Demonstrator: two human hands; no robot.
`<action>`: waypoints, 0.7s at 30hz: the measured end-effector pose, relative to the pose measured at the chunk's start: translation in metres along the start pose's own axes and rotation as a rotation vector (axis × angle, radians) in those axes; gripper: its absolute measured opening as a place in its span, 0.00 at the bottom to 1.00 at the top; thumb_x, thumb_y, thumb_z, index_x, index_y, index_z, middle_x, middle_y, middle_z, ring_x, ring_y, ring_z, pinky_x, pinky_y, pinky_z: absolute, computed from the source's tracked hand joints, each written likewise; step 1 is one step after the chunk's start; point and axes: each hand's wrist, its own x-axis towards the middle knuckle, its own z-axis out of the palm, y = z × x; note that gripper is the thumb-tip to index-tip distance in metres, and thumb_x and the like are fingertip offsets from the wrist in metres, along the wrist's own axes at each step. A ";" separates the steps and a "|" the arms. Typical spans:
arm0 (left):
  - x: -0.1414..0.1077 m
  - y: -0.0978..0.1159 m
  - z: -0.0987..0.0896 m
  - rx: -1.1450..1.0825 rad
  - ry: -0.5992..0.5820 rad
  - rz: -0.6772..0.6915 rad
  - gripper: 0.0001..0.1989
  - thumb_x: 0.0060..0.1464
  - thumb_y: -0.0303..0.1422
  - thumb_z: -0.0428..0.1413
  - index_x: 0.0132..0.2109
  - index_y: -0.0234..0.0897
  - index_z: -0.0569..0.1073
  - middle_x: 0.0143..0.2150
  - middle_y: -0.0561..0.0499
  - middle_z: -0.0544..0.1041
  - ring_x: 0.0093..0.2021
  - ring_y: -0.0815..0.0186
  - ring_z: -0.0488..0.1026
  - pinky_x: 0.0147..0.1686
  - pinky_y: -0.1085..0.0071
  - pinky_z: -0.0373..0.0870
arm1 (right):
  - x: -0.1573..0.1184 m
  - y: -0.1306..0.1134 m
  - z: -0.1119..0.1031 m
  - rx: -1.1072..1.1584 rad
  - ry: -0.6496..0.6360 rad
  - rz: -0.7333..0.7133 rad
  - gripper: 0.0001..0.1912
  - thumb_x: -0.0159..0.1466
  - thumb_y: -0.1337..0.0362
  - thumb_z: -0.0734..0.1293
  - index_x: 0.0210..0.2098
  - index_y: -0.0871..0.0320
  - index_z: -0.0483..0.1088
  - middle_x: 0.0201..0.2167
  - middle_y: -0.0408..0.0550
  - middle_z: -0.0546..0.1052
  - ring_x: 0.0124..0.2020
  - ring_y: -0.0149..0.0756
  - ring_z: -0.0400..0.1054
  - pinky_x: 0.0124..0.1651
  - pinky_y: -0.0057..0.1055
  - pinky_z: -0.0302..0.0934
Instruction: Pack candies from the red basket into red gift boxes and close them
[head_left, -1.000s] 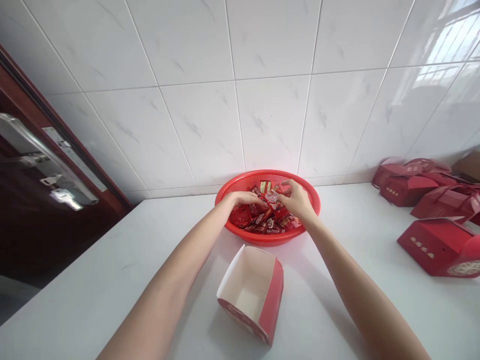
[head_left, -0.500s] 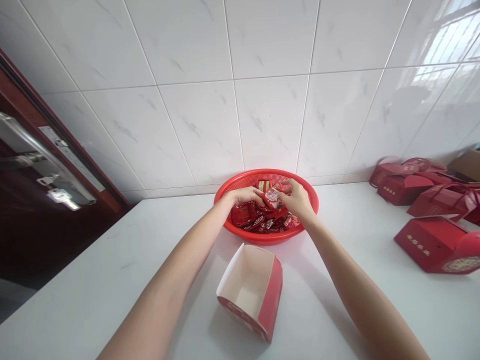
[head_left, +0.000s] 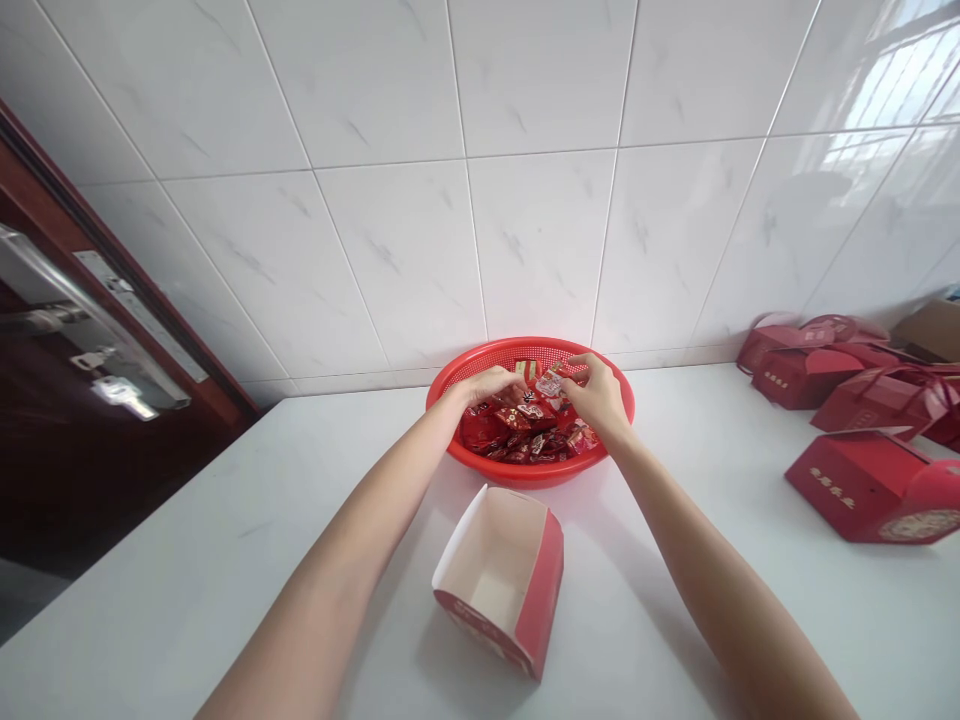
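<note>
A red plastic basket (head_left: 439,400) with a perforated wall holds many small red wrapped candies (head_left: 525,445). Inside it, my right hand (head_left: 598,395) pinches the edge of a red and white candy packet (head_left: 551,383). My left hand (head_left: 491,385) reaches in from the left with its fingers bent down among the wrappers; their tips are partly hidden, and I cannot make out what they hold. In front of the basket, between my forearms, stands an open red paper box (head_left: 499,580), white inside, with nothing visible in it.
Several closed red gift boxes (head_left: 802,375) with handles are grouped at the right, one red box (head_left: 847,490) closer to me. A brown carton (head_left: 930,330) sits behind them. White tiled wall (head_left: 540,240) backs the white tabletop (head_left: 247,500); a dark door (head_left: 45,430) is at left.
The red and white packet, earlier between both hands, now lies nearer the right hand. My left hand has shifted slightly left, and a red and gold wrapper shows below it.
</note>
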 end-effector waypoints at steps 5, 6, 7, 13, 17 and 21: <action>0.003 -0.005 0.001 0.132 -0.071 -0.087 0.04 0.36 0.31 0.65 0.22 0.38 0.76 0.23 0.51 0.75 0.29 0.62 0.71 0.30 0.68 0.67 | 0.000 -0.002 -0.001 -0.027 0.007 -0.001 0.19 0.58 0.72 0.65 0.49 0.55 0.70 0.32 0.44 0.80 0.33 0.40 0.76 0.32 0.33 0.66; 0.003 -0.005 0.002 0.147 -0.093 -0.108 0.06 0.35 0.31 0.66 0.21 0.38 0.76 0.22 0.51 0.74 0.28 0.61 0.71 0.28 0.68 0.67 | 0.000 -0.002 -0.001 -0.033 0.007 -0.004 0.19 0.58 0.72 0.65 0.49 0.55 0.70 0.32 0.44 0.80 0.33 0.40 0.76 0.32 0.33 0.66; 0.003 -0.006 0.002 0.157 -0.115 -0.124 0.07 0.34 0.31 0.67 0.20 0.38 0.75 0.21 0.51 0.74 0.27 0.61 0.71 0.28 0.67 0.66 | 0.000 -0.001 -0.001 -0.038 0.006 -0.006 0.19 0.58 0.72 0.65 0.49 0.54 0.71 0.32 0.43 0.80 0.33 0.40 0.76 0.32 0.33 0.65; -0.003 -0.003 -0.001 0.179 -0.153 -0.105 0.12 0.26 0.26 0.70 0.25 0.41 0.80 0.29 0.53 0.80 0.37 0.57 0.77 0.33 0.70 0.70 | 0.001 -0.001 0.001 -0.064 -0.007 -0.004 0.20 0.58 0.73 0.65 0.50 0.56 0.71 0.35 0.46 0.80 0.33 0.40 0.75 0.33 0.33 0.65; -0.005 -0.001 -0.005 0.180 -0.125 -0.048 0.19 0.19 0.24 0.72 0.27 0.42 0.82 0.30 0.55 0.81 0.40 0.55 0.78 0.36 0.71 0.70 | 0.001 0.000 0.001 -0.075 -0.009 -0.008 0.20 0.58 0.72 0.66 0.50 0.55 0.71 0.37 0.46 0.80 0.35 0.40 0.75 0.34 0.32 0.65; -0.003 -0.001 -0.007 0.038 -0.013 0.110 0.18 0.29 0.29 0.72 0.34 0.40 0.82 0.33 0.54 0.82 0.41 0.58 0.77 0.39 0.69 0.71 | 0.001 0.001 0.001 -0.081 -0.013 -0.013 0.19 0.58 0.72 0.67 0.49 0.56 0.71 0.38 0.48 0.80 0.36 0.41 0.75 0.34 0.33 0.65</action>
